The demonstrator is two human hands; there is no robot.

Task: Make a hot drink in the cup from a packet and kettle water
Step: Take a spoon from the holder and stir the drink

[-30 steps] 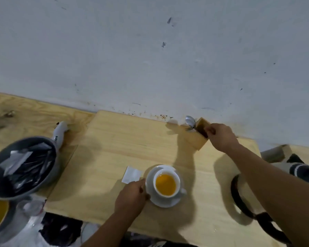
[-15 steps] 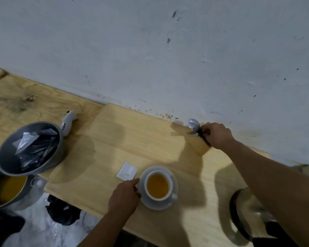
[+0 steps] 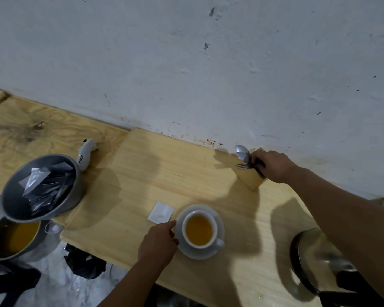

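One cup (image 3: 199, 230) sits on one saucer (image 3: 217, 220) on the pale worktop (image 3: 164, 169), filled with amber drink. Taking the cup as the clock's centre, one white packet (image 3: 161, 212) lies flat at ten o'clock, just beside the saucer. The left hand (image 3: 159, 242) is at nine o'clock, its grip loosely curled with fingertips touching the saucer's rim and nothing lifted.

At one o'clock, against the wall, stands one wooden holder (image 3: 252, 177), tilted. The right hand (image 3: 273, 166) reaches into it, its grip closed around the cutlery handles there. I count two spoons (image 3: 243, 152) and one fork (image 3: 242, 166) poking out past the fingers; which handles the grip actually has I cannot tell.

At nine o'clock, well apart, one grey bowl (image 3: 11, 191) holds a heap of sachets (image 3: 47, 187), too jumbled to count. One white handle (image 3: 85, 155) sticks out behind it. Below the bowl sits one pot (image 3: 38, 249) of amber liquid. At four o'clock, one kettle (image 3: 315, 260) shows at the edge, partly behind the right arm.
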